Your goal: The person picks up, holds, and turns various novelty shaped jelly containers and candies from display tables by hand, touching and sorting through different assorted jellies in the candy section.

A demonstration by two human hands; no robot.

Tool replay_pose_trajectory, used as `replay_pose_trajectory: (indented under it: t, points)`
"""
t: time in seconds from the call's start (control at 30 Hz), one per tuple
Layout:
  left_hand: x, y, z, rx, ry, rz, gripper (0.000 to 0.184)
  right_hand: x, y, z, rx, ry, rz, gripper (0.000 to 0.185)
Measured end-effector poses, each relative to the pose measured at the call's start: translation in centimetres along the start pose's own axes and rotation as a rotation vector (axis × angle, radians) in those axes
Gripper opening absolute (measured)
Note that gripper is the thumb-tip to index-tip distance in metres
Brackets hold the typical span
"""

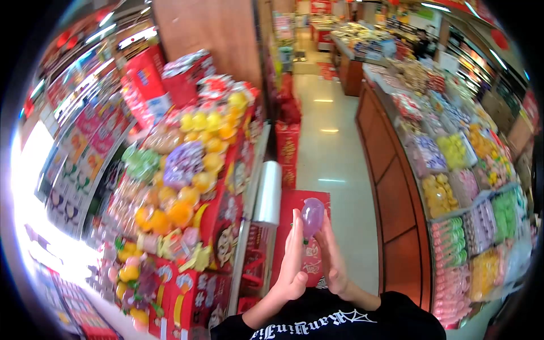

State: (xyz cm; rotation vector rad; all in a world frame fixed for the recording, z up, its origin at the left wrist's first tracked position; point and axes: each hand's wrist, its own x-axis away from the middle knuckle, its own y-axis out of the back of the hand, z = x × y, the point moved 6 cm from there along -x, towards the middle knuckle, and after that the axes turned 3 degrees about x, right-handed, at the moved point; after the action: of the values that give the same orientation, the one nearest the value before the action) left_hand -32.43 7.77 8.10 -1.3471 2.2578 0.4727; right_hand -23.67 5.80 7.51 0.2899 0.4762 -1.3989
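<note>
A purple, see-through rounded piece [313, 217], much like a fruit-shaped jelly container, is held upright between my two hands. A small green tip shows at its lower end. My left hand [292, 260] presses against its left side with fingers straight and pointing up. On the other side, my right hand [331, 252] lies flat against it, fingers also stretched out. The palms face each other with the purple piece near the fingertips. Its exact kind is hard to make out.
To the left, a display [195, 164] is heaped with fruit-shaped sweets and bags. A clear plastic bag roll [268, 192] stands at its edge. On the right runs a wood-sided counter [396, 226] with sorted sweets. A red mat [289, 204] lies on the aisle floor [354, 195].
</note>
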Motion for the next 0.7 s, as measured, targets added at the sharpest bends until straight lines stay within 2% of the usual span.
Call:
replay_pose_trajectory:
  t: [0.07, 0.1, 0.2, 0.33, 0.4, 0.47, 0.53, 0.7]
  points:
    - [-2.6, -3.2, 1.0, -0.079, 0.015, 0.102, 0.098, 0.7, 4.2, 0.1, 0.075, -0.020, -0.091, 0.108]
    - [-3.8, -5.1, 1.8, -0.064, 0.026, 0.132, 0.100, 0.8, 6.3, 0.7, 0.109, 0.007, -0.136, 0.105]
    - [-7.4, -11.1, 3.5, 0.114, 0.046, 0.136, 0.102, 1.7, 12.9, 1.4, 0.258, 0.095, -0.192, 0.102]
    - [-10.7, -18.9, 4.9, 0.238, 0.082, 0.267, 0.108, 3.1, 20.7, 3.3, 0.346, 0.130, -0.286, 0.099]
    - [-11.9, -21.9, 6.4, 0.186, 0.019, 0.312, 0.103, 3.8, 24.1, 4.6, 0.387, 0.126, -0.383, 0.098]
    - [-13.0, -25.1, 6.2, 0.105, -0.076, 0.409, 0.100, 4.5, 26.7, 5.8, 0.367, 0.083, -0.428, 0.101]
    - [-14.0, -27.6, 6.1, 0.124, -0.097, 0.462, 0.099, 5.6, 29.2, 6.7, 0.358, 0.149, -0.510, 0.102]
    - [-15.4, -33.1, 7.3, 0.170, -0.097, 0.594, 0.097, 8.1, 33.5, 6.9, 0.376, 0.119, -0.645, 0.102]
